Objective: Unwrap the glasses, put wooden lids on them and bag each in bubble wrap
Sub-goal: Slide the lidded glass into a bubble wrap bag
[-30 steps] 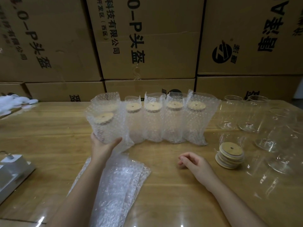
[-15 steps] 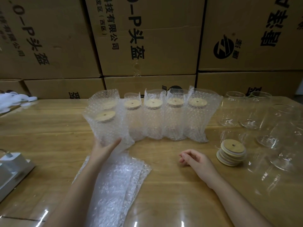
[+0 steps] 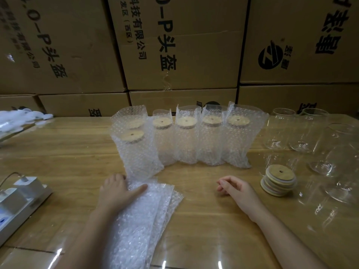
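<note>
Several glasses with wooden lids stand bagged in bubble wrap in a row mid-table; the nearest bagged glass (image 3: 136, 150) stands at the row's left end. My left hand (image 3: 116, 189) lies flat just in front of it, on the top of a pile of empty bubble wrap bags (image 3: 143, 216), thumb stretched over the pile. My right hand (image 3: 235, 188) rests on the table with loosely curled fingers, holding nothing. A stack of wooden lids (image 3: 278, 179) sits to its right. Bare clear glasses (image 3: 303, 133) stand at the right.
Stacked cardboard boxes (image 3: 174, 45) wall off the far table edge. A white device with a cable (image 3: 17, 197) sits at the left edge. White foam pieces (image 3: 17, 119) lie at the far left. Clear plastic wrappers (image 3: 334, 200) lie at the right.
My left hand has let go of the nearest bagged glass, which now stands on the table, and has dropped onto the pile of bags. My right hand has barely moved.
</note>
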Demonstrator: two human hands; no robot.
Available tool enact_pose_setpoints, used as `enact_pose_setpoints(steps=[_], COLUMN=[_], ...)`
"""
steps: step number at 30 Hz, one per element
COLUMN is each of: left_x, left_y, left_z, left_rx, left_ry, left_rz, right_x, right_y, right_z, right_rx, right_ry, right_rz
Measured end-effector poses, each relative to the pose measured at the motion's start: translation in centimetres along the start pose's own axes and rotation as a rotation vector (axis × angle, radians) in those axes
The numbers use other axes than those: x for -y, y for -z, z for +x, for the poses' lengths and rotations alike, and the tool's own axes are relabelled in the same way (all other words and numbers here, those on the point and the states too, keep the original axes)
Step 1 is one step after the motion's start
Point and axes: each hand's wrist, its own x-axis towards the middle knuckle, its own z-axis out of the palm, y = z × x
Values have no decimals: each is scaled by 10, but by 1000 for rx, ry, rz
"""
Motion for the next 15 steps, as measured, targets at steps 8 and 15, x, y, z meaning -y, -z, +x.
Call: enact_pose_setpoints(steps=[8, 15], left_x=[-4, -9], left_y=[5, 12], left_z=[-8, -20], left_rx=[81, 155], left_ry=[-10, -105], left_rz=[-12, -23], right_x=[-1, -1], right_y=[0, 0], right_z=[1, 1], right_rx=[5, 8], right_ry=[4, 20], right_rz=[13, 13])
